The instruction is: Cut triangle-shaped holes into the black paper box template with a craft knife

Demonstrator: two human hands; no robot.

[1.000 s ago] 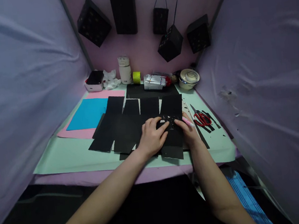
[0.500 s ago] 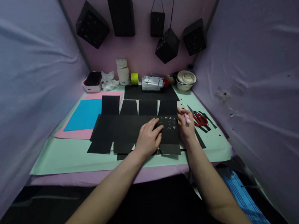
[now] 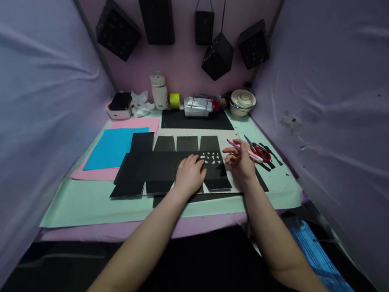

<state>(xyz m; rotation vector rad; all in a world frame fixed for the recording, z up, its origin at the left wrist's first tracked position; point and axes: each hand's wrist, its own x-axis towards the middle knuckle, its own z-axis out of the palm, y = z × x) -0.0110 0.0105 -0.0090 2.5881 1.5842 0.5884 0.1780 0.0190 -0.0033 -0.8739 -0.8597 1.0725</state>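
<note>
My left hand [image 3: 190, 174] lies flat with fingers spread on a black card sheet [image 3: 154, 167], just left of a patch of small triangular cut-outs [image 3: 211, 157]. The sheet has slit flaps along its far and near edges. Beside its right end, my right hand [image 3: 241, 161] holds a slim pink pen-style craft knife [image 3: 246, 151] between thumb and fingers, dark end pointing up and left. Under the black card lies a pale board [image 3: 234, 179], showing through the cut-outs. Red-handled scissors [image 3: 261, 153] lie right of that hand, among black paper scraps [image 3: 270, 163].
Blue [image 3: 107, 149] and pink paper [image 3: 78, 174] lie at left. Along the back stand a white bottle [image 3: 159, 91], yellow tape roll [image 3: 175, 101], a silvery package [image 3: 198, 106] and a lidded bowl [image 3: 242, 103]. Black boxes [image 3: 157, 16] hang above. Fabric walls [image 3: 344, 101] flank the table.
The black card has slid left and flattened, baring pale board at its right end. My right hand has let go of the card's edge, and the craft knife has swung to show its length.
</note>
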